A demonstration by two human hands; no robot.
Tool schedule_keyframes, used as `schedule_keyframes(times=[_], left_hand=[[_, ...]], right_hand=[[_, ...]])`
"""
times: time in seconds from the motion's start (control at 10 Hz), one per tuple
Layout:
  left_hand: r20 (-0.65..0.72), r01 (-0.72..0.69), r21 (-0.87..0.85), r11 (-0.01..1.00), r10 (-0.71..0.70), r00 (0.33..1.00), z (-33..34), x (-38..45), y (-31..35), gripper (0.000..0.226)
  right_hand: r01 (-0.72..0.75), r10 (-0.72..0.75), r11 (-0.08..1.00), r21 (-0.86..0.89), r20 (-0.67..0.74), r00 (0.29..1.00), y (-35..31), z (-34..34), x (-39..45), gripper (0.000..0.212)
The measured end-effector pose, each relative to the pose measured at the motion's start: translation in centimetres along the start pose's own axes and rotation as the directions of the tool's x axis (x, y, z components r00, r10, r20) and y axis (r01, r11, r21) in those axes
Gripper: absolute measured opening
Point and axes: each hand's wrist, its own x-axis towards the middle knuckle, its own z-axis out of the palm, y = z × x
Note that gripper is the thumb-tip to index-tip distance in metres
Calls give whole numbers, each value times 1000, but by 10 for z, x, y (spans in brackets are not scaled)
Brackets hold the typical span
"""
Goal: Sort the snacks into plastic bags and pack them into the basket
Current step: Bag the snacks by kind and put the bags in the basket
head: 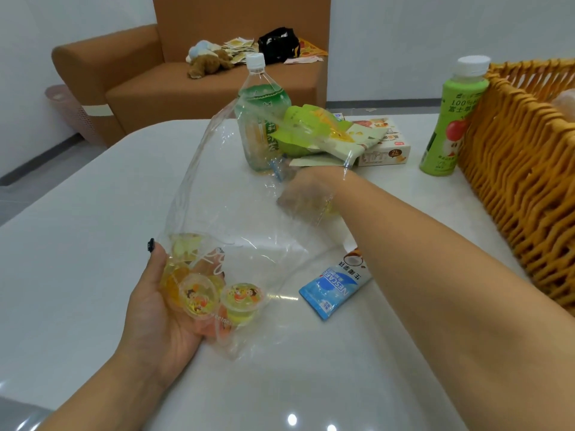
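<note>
A clear plastic bag [224, 194] stands open above the white table [77, 275]. My left hand [155, 309] cups the bag's bottom from below, where several small yellow jelly cups [217, 298] lie inside. My right hand [306, 194] reaches into the bag's mouth, blurred behind the film, closed around something yellowish that looks like another jelly cup. A blue Nescafe sachet [334, 289] lies on the table under my right forearm. The woven wicker basket [522, 169] stands at the right edge.
Behind the bag stand a clear tea bottle [259, 119], green snack packets [314, 129], a white snack box [384, 150] and a green apple-juice bottle [451, 119] beside the basket. A brown sofa [174, 79] with clutter sits beyond the table.
</note>
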Motion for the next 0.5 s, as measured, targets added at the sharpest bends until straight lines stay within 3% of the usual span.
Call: schedule_keyframes(times=[0.2, 0.3, 0.4, 0.5], left_hand=[[9, -9, -7, 1000, 9, 1000, 2, 0, 1, 55], [23, 1, -17, 1000, 0, 1000, 2, 0, 2, 52], [36, -4, -17, 1000, 4, 999, 5, -5, 3, 52], [38, -11, -13, 1000, 11, 999, 8, -11, 6, 50]], right_hand=[[-1, 2, 997, 82, -10, 1000, -9, 6, -13, 43], [-40, 33, 998, -46, -138, 990, -2, 18, -27, 58], [-167, 134, 984, -68, -342, 930, 9, 32, -43, 82], [-120, 13, 963, -240, -405, 914, 17, 38, -76, 65]])
